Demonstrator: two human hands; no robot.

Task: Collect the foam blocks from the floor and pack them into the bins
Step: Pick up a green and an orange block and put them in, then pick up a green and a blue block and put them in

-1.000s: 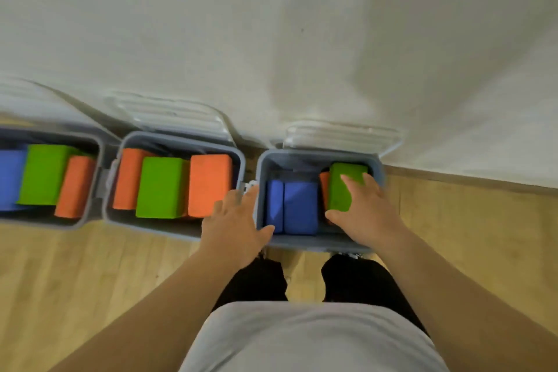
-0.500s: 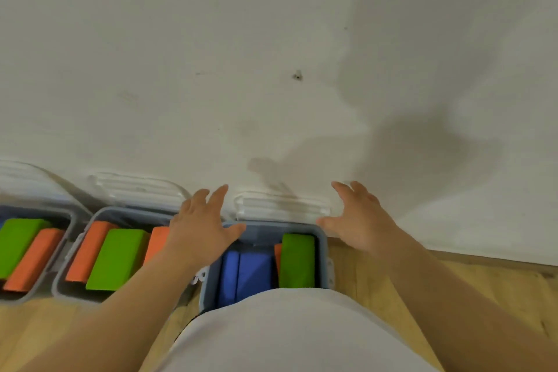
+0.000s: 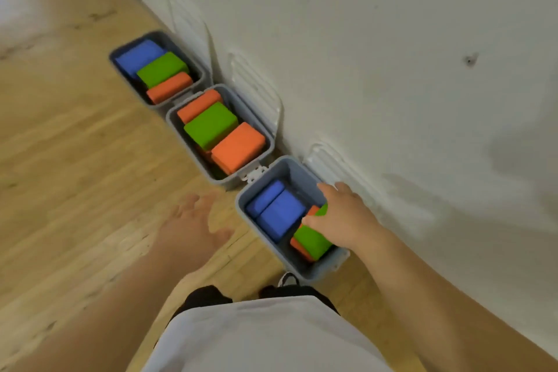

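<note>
The green rectangular foam block (image 3: 311, 240) in the grey plastic bin (image 3: 302, 272) lies under the right hand (image 3: 344, 217), whose fingers seem curled round it. The left hand (image 3: 193, 226) is blurred, its fingers spread.

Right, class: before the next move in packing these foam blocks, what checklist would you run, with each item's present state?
1. Right hand touching green block: ok.
2. Green block seated below nearest bin's rim: cannot tell; it lies on an orange block.
3. Left hand free: ok, open, empty.
4. Bin lids clear of openings: ok, against wall.
5. Floor free of loose blocks: cannot tell; only part shows.
</note>
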